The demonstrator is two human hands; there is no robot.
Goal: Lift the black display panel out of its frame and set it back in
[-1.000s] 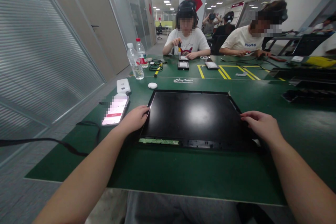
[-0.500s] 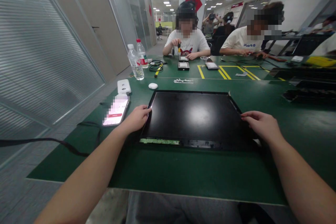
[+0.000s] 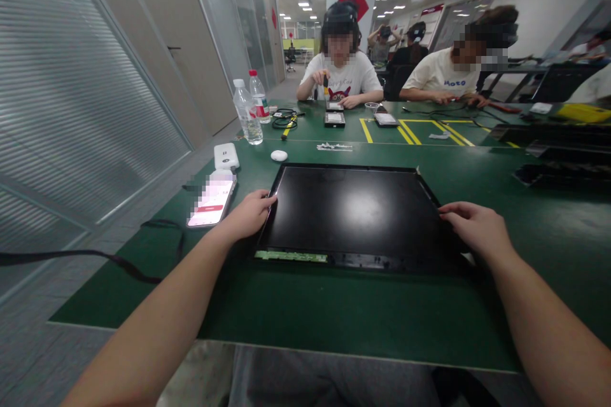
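While the panel (image 3: pixel 353 213) lies flat on the green table (image 3: pixel 334 318), right in front of the person, it is touched at both sides. The left hand (image 3: pixel 248 216) is laid palm down at the panel's left edge, its fingers loosely bent and their tips set against the rim; nothing is enclosed by it. The right hand (image 3: pixel 477 229) is laid palm down over the right edge, loosely open, with the fingers stretched along the rim; nothing is clasped in it either. A narrow green strip (image 3: pixel 291 256) is seen along the panel's near edge, towards the left.

Just left of the left hand a phone (image 3: pixel 212 203) is placed face up, and a white box (image 3: pixel 225 156) is set beyond it. A small white disc (image 3: pixel 279 155) is found near the panel's far left corner. Two bottles (image 3: pixel 248 113) are stood farther off on the left. A black cable (image 3: pixel 143 267) is trailed off the table's near left side. At the far end two co-workers (image 3: pixel 341 73) are seated, and yellow lines (image 3: pixel 382 130) are marked on the table before them.
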